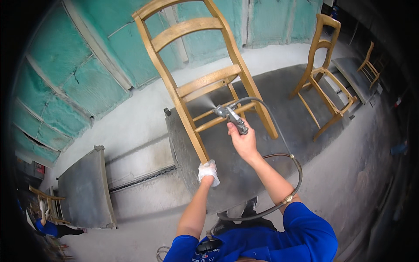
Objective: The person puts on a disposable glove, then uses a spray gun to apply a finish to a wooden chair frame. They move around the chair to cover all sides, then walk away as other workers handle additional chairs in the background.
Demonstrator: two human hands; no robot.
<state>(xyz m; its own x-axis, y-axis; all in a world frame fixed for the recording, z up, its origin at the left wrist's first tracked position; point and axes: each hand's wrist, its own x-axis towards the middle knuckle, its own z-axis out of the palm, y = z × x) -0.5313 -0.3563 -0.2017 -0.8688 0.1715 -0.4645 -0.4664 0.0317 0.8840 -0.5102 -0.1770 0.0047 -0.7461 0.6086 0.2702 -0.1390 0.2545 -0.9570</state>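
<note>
My left hand (208, 173), in a white glove or wrap, is closed round the lower end of a leg of a wooden chair frame (208, 80). The frame is honey-brown, with a slatted back and no seat panel showing. My right hand (244, 140) grips a metal spray gun (230, 117), and a pale mist leaves its nozzle toward the lower back rail. A dark hose (300, 174) loops from the gun past my right forearm. Below the frame lies a dark grey flat platform (238, 174).
Another wooden chair frame (323, 78) stands on the platform at the right, with a further chair (370, 67) beyond it. Green-blue wall panels (65, 70) line the back. A floor chain track (142, 178) runs toward a second grey platform (85, 190). A person in blue (49, 227) works at the far left.
</note>
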